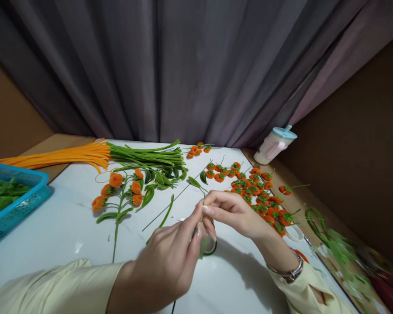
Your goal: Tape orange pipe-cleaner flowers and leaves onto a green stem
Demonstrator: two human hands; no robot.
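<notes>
My left hand [173, 257] and my right hand [231, 213] meet over the middle of the table, fingertips pinched together. What they pinch is too small and hidden to make out. Just under the fingers is a roll of green tape [207, 247], partly covered by them; whether a hand holds it cannot be told. Beyond the fingertips, a green fuzzy leaf [194, 182] has a thin stem running toward them. Left of my left hand lies a green stem with orange pompom-like flowers [116, 179] and leaves. Several small orange pieces with green tops [249, 187] spread beyond my right hand.
Orange pipe cleaners [59, 155] and green ones [147, 155] lie across the back left. A blue basket [22, 209] of green leaves stands at left. At back right is a lidded cup [275, 146]; green scraps [343, 248] lie along the right edge. A curtain hangs behind.
</notes>
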